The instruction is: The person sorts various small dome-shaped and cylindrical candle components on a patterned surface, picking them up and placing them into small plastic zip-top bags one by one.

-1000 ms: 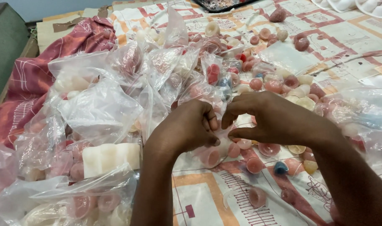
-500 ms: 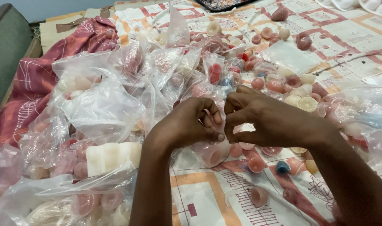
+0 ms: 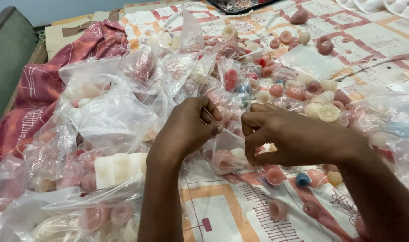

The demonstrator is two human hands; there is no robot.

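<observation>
The fingers of the left hand (image 3: 186, 127) and of the right hand (image 3: 285, 134) were closed in a pinch on the upper edge of a small clear plastic bag (image 3: 227, 152), each hand holding one side of its mouth. The bag hung between the two hands, just above the printed sheet (image 3: 222, 210), and inside it lay some pink rounded pieces with a pale one beside them.

To the left there was a heap of similar clear bags (image 3: 110, 116) — many held pink and whitish pieces, and one near the left forearm held a white block (image 3: 117, 168). Loose small cups (image 3: 321, 101) in pink, cream and yellow lay behind the right hand, and a blue piece (image 3: 302, 179) lay just below that wrist. A red patterned cloth (image 3: 47, 85) lay at the far left.

Compared with one second before, the hands stood a little more apart, so the mouth of the bag was stretched wider — the heaps around them had not changed.
</observation>
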